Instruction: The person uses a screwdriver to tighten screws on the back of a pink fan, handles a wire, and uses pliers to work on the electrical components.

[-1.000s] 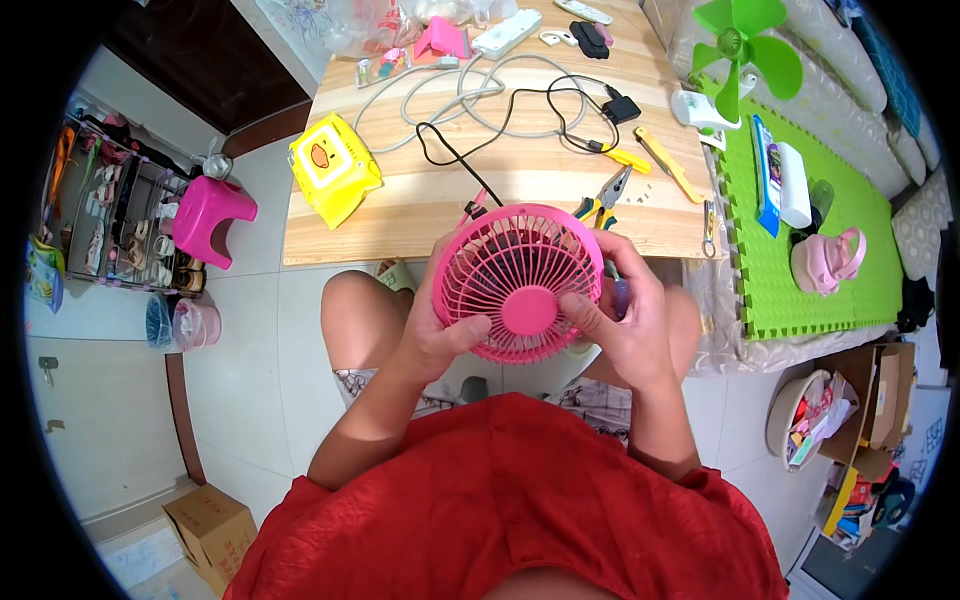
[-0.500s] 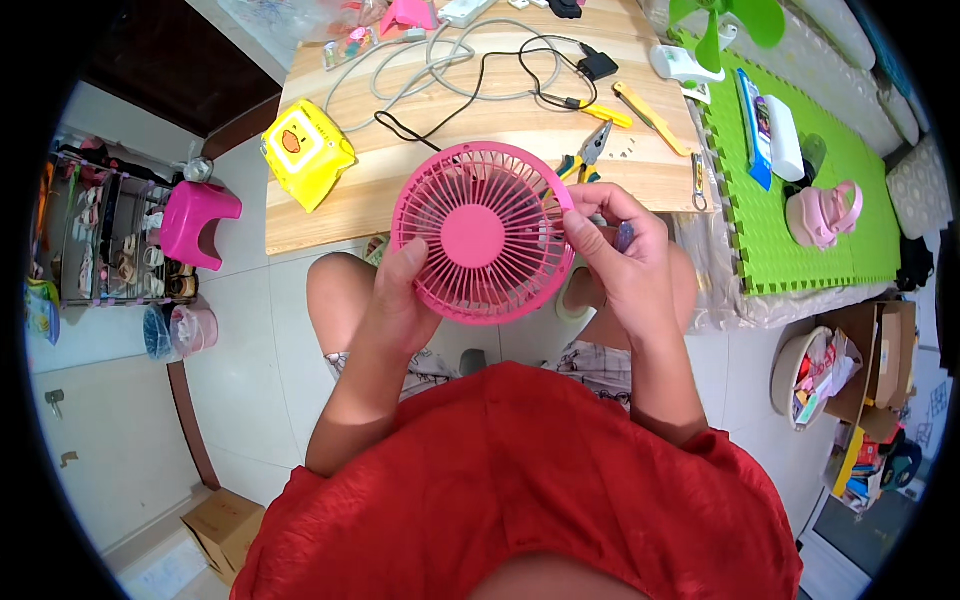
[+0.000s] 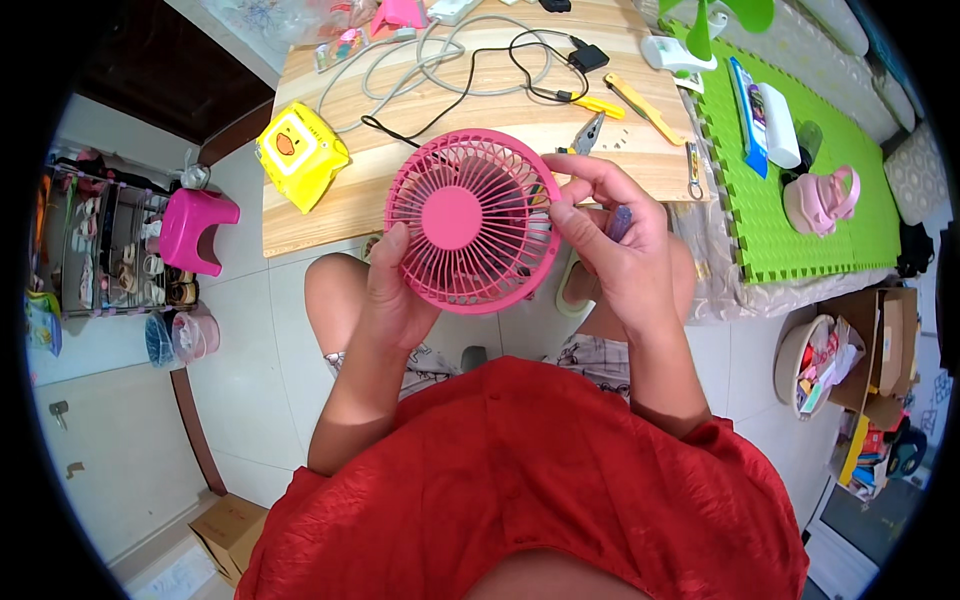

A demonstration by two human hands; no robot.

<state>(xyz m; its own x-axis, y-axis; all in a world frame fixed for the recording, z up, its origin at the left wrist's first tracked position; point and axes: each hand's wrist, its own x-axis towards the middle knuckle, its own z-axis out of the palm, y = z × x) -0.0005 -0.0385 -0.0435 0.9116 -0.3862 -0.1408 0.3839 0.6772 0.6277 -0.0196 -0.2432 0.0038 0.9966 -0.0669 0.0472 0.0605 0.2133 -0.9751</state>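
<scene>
A yellow soft plastic packet (image 3: 302, 157) lies on the left part of a light wood-grain table (image 3: 330, 222); left of the table stands a magenta plastic stool (image 3: 190, 228); right of the table spreads a green foam mat (image 3: 775, 248) with a notched edge; a round cream basket (image 3: 788, 368) sits to the table's near right; a brown cardboard box (image 3: 232, 533) sits to its near left.
</scene>
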